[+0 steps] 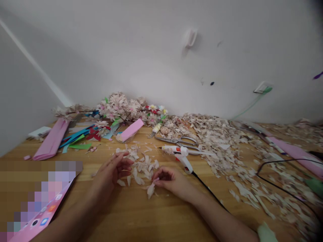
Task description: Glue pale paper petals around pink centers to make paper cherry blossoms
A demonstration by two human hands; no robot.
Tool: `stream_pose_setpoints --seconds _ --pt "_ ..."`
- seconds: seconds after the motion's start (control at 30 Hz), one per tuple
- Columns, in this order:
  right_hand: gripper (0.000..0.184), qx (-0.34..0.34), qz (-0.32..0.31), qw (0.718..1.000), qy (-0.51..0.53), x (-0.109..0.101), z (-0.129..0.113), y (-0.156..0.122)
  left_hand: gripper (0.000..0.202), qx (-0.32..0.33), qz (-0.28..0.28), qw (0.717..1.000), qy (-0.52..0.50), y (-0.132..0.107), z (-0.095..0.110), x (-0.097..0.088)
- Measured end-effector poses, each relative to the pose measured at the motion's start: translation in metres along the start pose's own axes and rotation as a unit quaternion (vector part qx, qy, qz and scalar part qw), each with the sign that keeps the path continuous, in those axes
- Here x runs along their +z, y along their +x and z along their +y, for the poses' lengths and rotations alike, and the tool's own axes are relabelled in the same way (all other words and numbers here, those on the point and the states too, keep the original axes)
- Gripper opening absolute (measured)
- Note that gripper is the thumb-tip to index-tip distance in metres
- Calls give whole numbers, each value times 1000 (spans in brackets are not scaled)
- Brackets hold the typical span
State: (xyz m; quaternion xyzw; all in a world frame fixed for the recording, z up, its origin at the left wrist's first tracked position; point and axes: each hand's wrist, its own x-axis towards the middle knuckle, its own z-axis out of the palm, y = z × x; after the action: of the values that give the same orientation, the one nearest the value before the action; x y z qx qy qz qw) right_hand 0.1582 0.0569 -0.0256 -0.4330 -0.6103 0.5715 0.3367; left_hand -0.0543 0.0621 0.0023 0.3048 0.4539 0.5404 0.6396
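My right hand [169, 180] rests on the wooden table [141, 218] with its fingers pinched on a pale paper petal [150, 190] that hangs from the fingertips. My left hand [113, 170] lies beside it, fingers stretched out and slightly curled toward a small heap of cut paper petals [142, 165]; nothing is in it. A white glue gun [179, 155] lies just beyond my right hand, its black cord running past my right wrist.
Metal scissors [180, 141] lie behind the glue gun. A wide drift of paper scraps [227, 148] covers the right side. Paper flower branches [118, 107], pink paper sheets [51, 141] and coloured strips sit at the back left. A tablet [40, 215] lies near left.
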Motion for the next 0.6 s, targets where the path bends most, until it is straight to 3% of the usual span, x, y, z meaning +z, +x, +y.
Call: stream_pose_setpoints --seconds 0.17,0.4,0.5,0.6 --pt "5 -24 10 992 -122 -3 -10 -6 29 53 20 997 51 1 4 -5" --pt "6 -94 16 950 -296 -7 -27 -16 36 153 5 967 201 -5 9 -3" --pt "10 -123 25 932 -339 -17 -35 -22 37 211 -26 934 289 -6 5 -4" --pt "23 -101 -9 922 -373 -36 -43 -31 43 249 -77 866 426 -9 -1 -9"
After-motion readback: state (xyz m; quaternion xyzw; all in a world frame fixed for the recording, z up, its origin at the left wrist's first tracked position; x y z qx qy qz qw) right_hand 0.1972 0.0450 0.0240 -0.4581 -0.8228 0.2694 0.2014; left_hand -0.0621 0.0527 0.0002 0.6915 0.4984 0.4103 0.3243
